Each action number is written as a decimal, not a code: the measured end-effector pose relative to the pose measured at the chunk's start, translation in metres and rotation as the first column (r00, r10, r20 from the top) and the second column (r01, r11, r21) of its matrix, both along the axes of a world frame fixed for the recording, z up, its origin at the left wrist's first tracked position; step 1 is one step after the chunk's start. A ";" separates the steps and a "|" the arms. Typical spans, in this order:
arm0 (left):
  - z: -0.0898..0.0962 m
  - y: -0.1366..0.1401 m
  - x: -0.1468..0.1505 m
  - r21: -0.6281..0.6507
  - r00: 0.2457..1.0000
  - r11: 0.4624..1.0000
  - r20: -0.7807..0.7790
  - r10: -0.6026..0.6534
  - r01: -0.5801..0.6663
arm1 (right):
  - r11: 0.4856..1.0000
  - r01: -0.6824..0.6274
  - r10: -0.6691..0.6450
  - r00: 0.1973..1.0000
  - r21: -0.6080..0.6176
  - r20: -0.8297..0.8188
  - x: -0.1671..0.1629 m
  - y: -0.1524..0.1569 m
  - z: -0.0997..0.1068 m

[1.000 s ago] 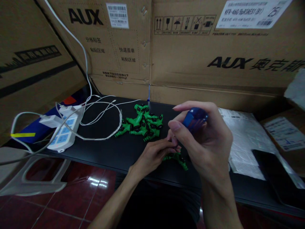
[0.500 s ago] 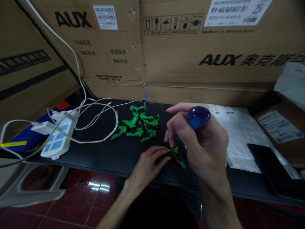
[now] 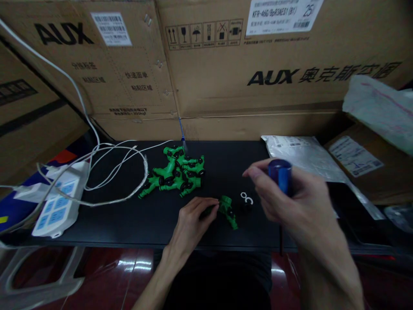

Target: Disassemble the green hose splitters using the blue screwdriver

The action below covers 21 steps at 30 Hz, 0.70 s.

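On the table (image 3: 129,224), a green branched fitting (image 3: 227,210).

Two bare, slender-fingered human hands are shown, identified as the left hand (image 3: 196,218) and the right hand (image 3: 301,200). Both wrists are exposed. The left forearm (image 3: 161,272) and the right forearm (image 3: 334,262) are likewise uncovered as far as the lower edge of the view. The torso is covered by a plain, solid-black fabric garment (image 3: 219,282), by which the lower centre is filled; its seams and weave are obscured by shadow. The legs are clad in dark fabric legwear (image 3: 262,263), slightly lighter than the garment, by which both flanks of the black area are bordered.
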<state>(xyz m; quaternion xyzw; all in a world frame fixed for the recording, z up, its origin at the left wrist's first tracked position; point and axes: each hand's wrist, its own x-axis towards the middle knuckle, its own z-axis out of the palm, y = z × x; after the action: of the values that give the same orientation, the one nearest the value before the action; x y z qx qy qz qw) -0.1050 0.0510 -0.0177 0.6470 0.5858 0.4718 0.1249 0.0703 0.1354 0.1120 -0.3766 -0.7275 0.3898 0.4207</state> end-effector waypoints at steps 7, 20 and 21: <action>0.001 0.005 -0.008 0.035 0.997 0.997 -0.009 -0.074 0.074 | 0.954 0.061 0.070 0.906 -0.293 0.417 0.013 -0.020 -0.092; -0.010 0.002 -0.003 0.054 0.988 0.998 -0.153 -0.027 0.035 | 0.966 0.111 0.027 0.855 -0.233 0.518 -0.015 -0.046 -0.111; -0.011 0.003 -0.002 0.060 0.988 0.998 -0.152 -0.014 0.023 | 0.967 0.118 0.021 0.844 -0.225 0.537 -0.016 -0.047 -0.111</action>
<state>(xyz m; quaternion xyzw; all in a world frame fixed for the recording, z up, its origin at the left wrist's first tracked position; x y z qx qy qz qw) -0.1070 0.0539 -0.0291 0.6898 0.5729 0.4380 0.0646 0.0545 0.0888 0.0009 -0.5383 -0.7512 0.3467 0.1606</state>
